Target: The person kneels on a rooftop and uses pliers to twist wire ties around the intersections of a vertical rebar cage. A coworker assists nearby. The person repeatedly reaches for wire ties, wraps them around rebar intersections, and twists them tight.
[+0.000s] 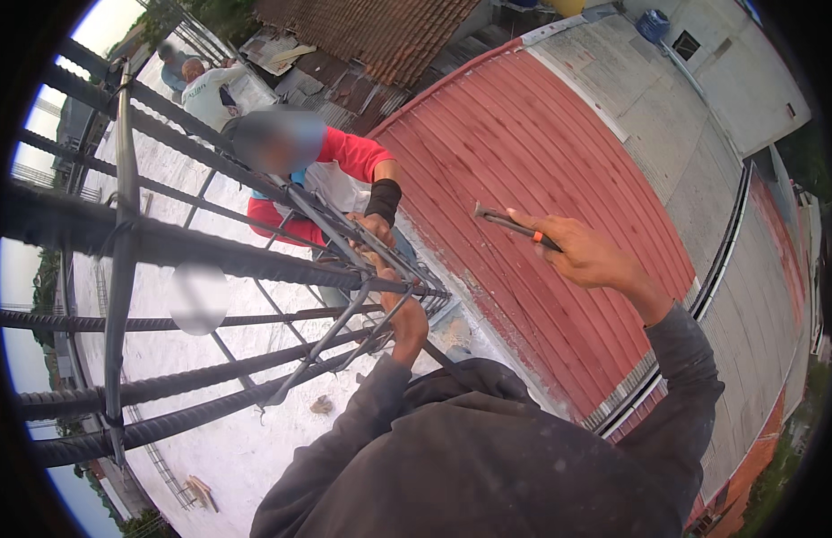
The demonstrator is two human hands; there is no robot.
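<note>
My right hand (582, 253) is raised to the right of the steel, over the red roof. It grips a pair of end-cutting pincers (510, 221) by the handles, which show orange and black. The pincers' head points left and touches nothing. My left hand (403, 309) is closed at the rebar cage (255, 260), its fingers curled around a steel bar. The cage has thick ribbed bars tied with thinner square stirrups (125, 233). Just beyond my left hand, a co-worker's hand (373, 229), with a black wristband and red sleeve, also works at the bars.
The co-worker in red (353, 154) crouches behind the cage on a pale slab (228, 359). Two more people (205, 94) are farther back at left. Past the slab's edge lies a lower red metal roof (533, 179), then grey roofing (631, 108). Wood scraps (201, 493) lie at lower left.
</note>
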